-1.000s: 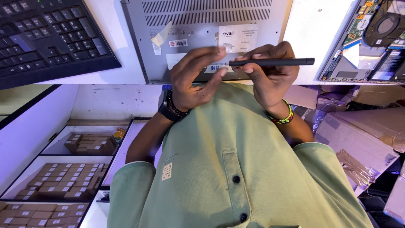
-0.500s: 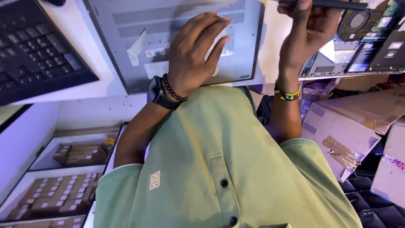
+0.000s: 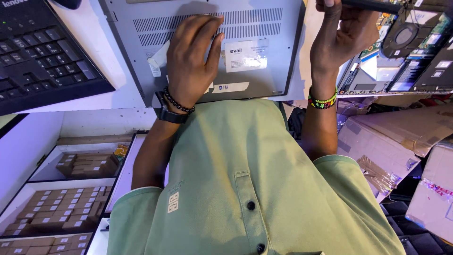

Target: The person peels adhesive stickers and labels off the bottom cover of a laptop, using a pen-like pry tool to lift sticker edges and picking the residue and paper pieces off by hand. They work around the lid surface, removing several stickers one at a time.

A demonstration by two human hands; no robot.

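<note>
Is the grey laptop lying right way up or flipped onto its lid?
Flipped: the grey laptop shows its underside, with vent slots and stickers facing up, and the left hand rests flat on it.

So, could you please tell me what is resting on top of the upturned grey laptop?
The left hand lies flat on the laptop, among several stickers and over the vent slots. Whatever sits beneath the palm is covered.

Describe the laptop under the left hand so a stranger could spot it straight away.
On the white desk, right of the black keyboard, lies a grey laptop turned bottom-up under the left hand. Unlike the opened laptop farther right, its vented cover is on, bearing white stickers.
</note>
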